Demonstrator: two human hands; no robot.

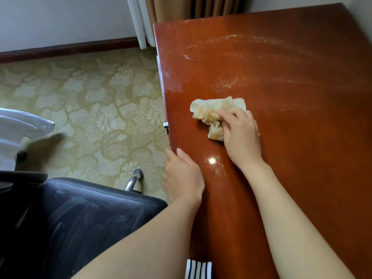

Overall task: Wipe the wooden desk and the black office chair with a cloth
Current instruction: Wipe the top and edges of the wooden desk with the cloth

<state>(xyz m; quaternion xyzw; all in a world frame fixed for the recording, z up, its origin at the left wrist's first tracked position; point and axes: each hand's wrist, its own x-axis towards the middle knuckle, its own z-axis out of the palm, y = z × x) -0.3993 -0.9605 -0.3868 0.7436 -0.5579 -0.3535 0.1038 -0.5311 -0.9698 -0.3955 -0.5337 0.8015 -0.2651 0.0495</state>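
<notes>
A reddish-brown wooden desk (pixel 281 137) fills the right side, its top streaked with pale dust smears toward the far end. A crumpled cream cloth (pixel 213 111) lies on the desk near its left edge. My right hand (pixel 239 135) presses down on the cloth, fingers curled over its near part. My left hand (pixel 181 176) grips the desk's left edge, thumb on top and fingers hidden below the rim. The black office chair (pixel 80 218) stands at lower left beside the desk, its seat marked with dusty streaks.
Patterned green carpet (pixel 90 101) covers the floor left of the desk. A chrome chair leg (pixel 132 181) pokes out by the seat. White bedding (pixel 18 129) shows at the left edge. Curtains (pixel 181 9) and a wall with dark skirting stand behind the desk.
</notes>
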